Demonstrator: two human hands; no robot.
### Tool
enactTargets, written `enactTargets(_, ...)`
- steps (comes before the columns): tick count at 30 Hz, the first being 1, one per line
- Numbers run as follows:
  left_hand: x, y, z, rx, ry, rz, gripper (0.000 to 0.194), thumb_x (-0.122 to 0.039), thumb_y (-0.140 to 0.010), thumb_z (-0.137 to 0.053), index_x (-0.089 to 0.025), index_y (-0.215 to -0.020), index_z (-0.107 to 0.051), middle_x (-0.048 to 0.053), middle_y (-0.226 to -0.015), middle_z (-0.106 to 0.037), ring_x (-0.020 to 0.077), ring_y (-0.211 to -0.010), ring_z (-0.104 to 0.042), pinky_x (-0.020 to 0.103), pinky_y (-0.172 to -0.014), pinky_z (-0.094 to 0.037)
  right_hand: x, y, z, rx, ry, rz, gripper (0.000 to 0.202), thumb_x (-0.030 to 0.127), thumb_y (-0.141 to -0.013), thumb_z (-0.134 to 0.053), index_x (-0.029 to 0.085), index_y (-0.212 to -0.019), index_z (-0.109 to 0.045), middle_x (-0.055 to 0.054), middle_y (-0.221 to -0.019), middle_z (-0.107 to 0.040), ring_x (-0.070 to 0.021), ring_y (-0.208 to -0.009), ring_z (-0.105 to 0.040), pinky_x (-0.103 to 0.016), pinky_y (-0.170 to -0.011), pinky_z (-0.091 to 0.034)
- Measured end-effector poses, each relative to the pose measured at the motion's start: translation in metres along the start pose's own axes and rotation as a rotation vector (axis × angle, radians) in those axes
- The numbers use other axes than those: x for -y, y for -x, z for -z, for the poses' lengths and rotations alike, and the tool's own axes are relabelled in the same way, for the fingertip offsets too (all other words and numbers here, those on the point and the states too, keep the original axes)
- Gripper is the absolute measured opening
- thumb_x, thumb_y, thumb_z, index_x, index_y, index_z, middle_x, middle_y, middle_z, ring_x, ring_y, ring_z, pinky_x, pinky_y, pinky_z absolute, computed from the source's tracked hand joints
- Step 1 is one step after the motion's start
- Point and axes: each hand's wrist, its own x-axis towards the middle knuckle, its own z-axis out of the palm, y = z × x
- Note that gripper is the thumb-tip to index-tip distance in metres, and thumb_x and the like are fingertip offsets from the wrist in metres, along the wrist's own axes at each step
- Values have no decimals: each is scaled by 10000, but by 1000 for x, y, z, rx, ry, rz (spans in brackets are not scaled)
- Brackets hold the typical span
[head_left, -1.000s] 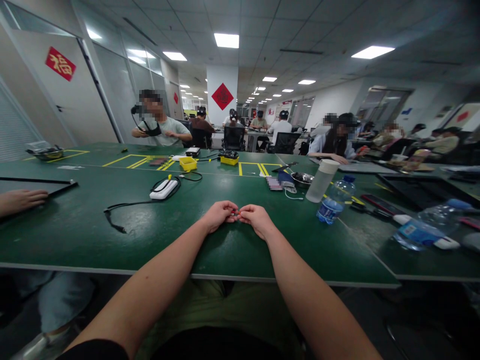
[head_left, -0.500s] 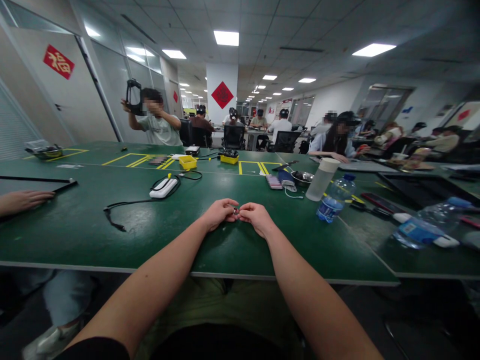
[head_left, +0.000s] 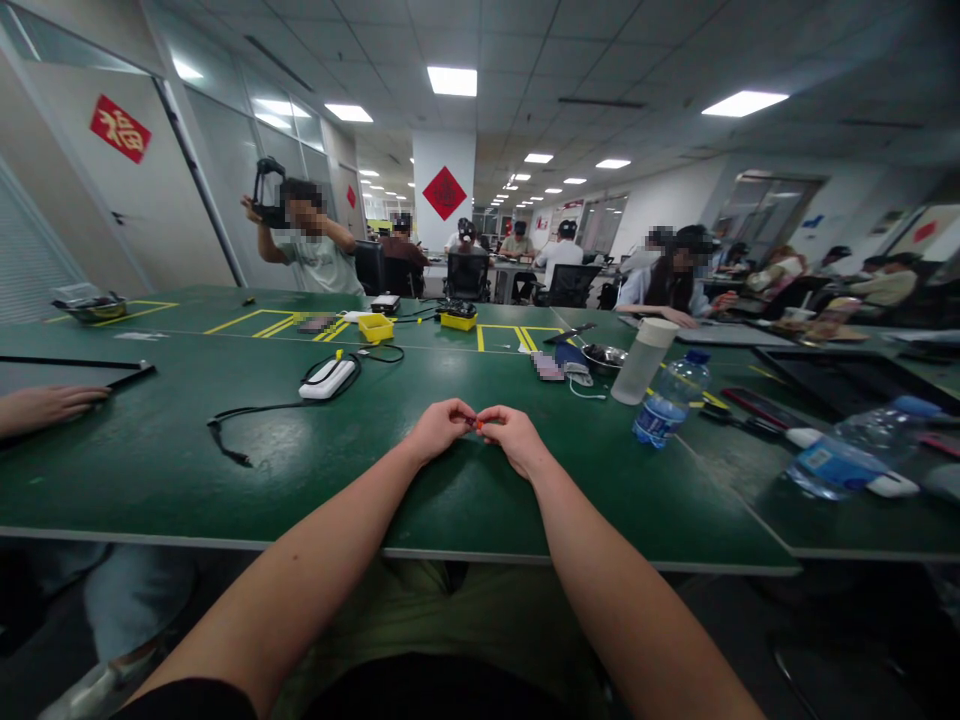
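Observation:
My left hand (head_left: 441, 428) and my right hand (head_left: 510, 434) meet fingertip to fingertip above the green table (head_left: 480, 510), near its front edge. Between them is a tiny object (head_left: 478, 424) with red or orange on it, too small to name. Both hands are pinched around it, thumb against fingers. Beyond my left hand lies a white power bank (head_left: 328, 380) with a black cable around it. A frosted bottle (head_left: 645, 362) and a water bottle (head_left: 671, 400) stand to the right of my right hand.
Another person's hand (head_left: 56, 405) rests on a dark-edged tray at the left. Yellow boxes (head_left: 376, 327) stand farther back. A metal bowl (head_left: 604, 358) sits behind the frosted bottle. At the right lies a second water bottle (head_left: 862, 445). People sit at tables beyond.
The fingertips have shifted slightly around the tiny object, and more red or orange shows at my right fingertips. Across the table, the person's hand has moved away from the face.

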Motion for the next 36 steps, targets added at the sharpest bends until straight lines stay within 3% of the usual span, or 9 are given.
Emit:
enactTargets(9, 5, -3, 0, -10, -134, -58, 162, -137, -678, -656, -129, -838, -628, 45, -786, -685, 136, -714, -638, 246, -690, -493, -1, -2, 2, -25, 70, 53, 197, 141, -606, -644, 138, -802, -668, -12, -696, -666, -97, -561, -557, -220, -548, -441)
enactTargets(17, 3, -2, 2, 89, 90, 63, 358, -252, -773, -636, -126, -1105, -592, 31, -730, -669, 111, -605, -618, 262, -646, -515, 0, -3, 1, 1, -125, -69, 102, 158, -714, -638, 144, -815, -643, -41, -702, -670, -127, -645, -647, -226, -605, -509)
enactTargets(22, 1, -2, 3, 112, 155, 157, 316, -324, -802, -615, -104, -1028, -633, 61, -750, -678, 109, -609, -616, 245, -622, -511, 5, 1, 0, -24, -170, -139, 50, 170, -748, -659, 124, -762, -645, -65, -741, -670, -121, -673, -653, -215, -633, -531)
enactTargets(29, 1, -1, 3, 135, 129, 148, 292, -364, -796, -611, -107, -927, -653, 47, -696, -648, 87, -561, -571, 196, -534, -453, 5, 1, 0, -20, -183, -153, 109, 221, -754, -682, 126, -740, -630, -49, -635, -642, -106, -575, -619, -198, -539, -514)
enactTargets(36, 3, 0, 5, 77, 229, 147, 281, -210, -672, -733, -133, -899, -587, 7, -696, -623, 68, -550, -555, 178, -523, -416, 6, 2, 1, -16, -218, -138, 131, 196, -683, -731, 130, -719, -623, -40, -644, -640, -105, -577, -614, -211, -558, -511)
